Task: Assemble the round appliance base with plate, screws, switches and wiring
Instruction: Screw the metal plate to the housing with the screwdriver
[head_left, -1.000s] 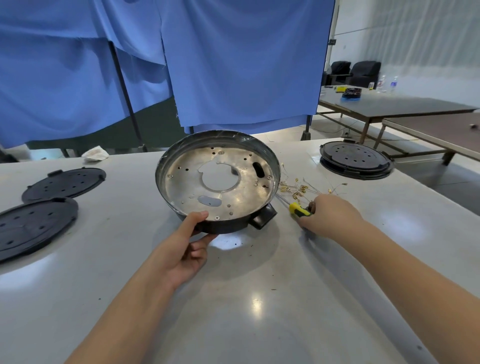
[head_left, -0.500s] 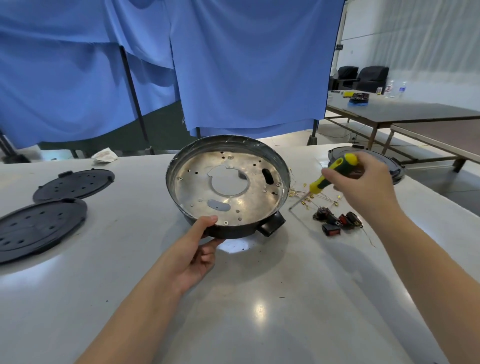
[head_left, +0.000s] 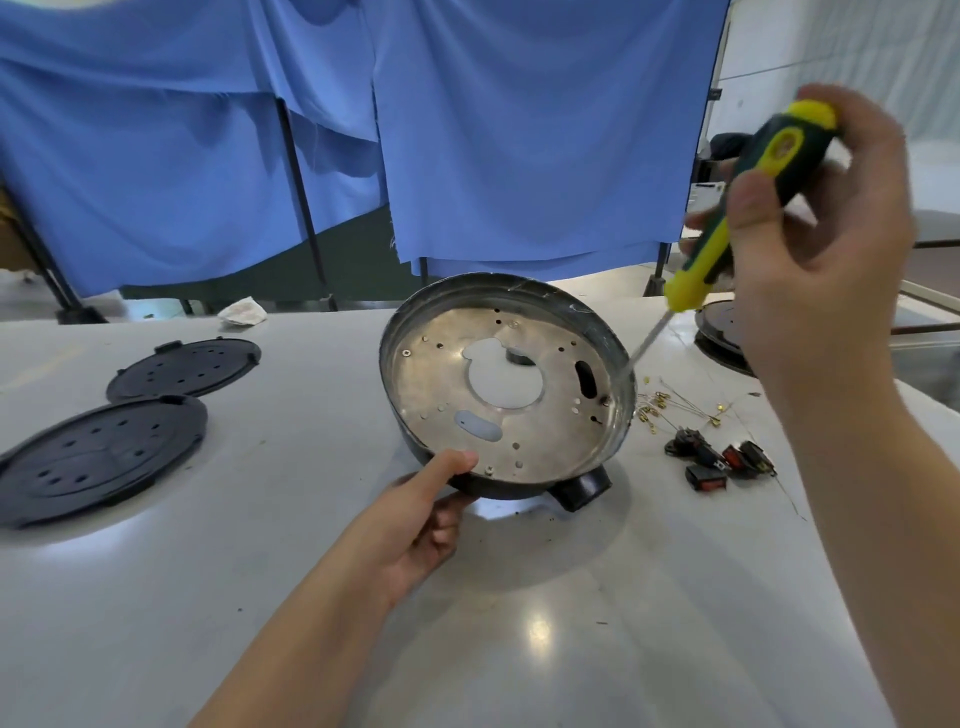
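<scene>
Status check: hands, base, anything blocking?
Left hand grips the tilted base by its near rim. Right hand holds screwdriver raised, tip near the right rim. Switches loose on table, nothing blocking.

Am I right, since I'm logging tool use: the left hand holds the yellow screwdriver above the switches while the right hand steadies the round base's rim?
Not quite: the hands are swapped. In the head view the right hand holds the yellow screwdriver raised above the switches, and the left hand steadies the round base by its rim.
</scene>
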